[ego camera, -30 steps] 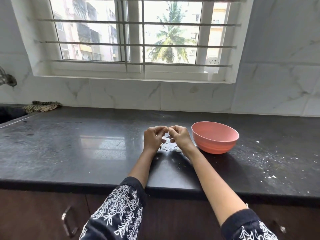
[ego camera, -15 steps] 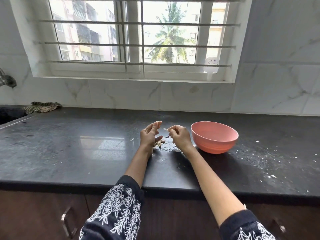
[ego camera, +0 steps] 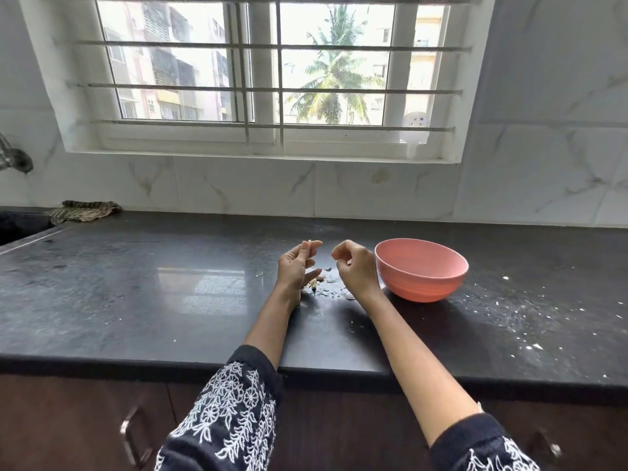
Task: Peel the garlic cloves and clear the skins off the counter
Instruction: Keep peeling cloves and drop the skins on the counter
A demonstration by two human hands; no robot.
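Garlic skins [ego camera: 328, 289] lie scattered on the dark worktop [ego camera: 170, 300] at the centre of the frame, directly below and between the two hands. Left hand [ego camera: 296, 266] is raised just left of the pile, its grip pinching a small pale sliver at the fingertips [ego camera: 311, 244]. Right hand [ego camera: 356, 266] hovers just right of the pile, fingers loosely curled, grasping nothing visible. Pink bowl [ego camera: 421, 270] stands just right of that hand.

Pink bowl [ego camera: 421, 270], black counter [ego camera: 136, 294], white-embroidered dark sleeve [ego camera: 231, 413], striped cloth [ego camera: 83, 211] upper left, white marble-veined wall tiles [ego camera: 543, 171].
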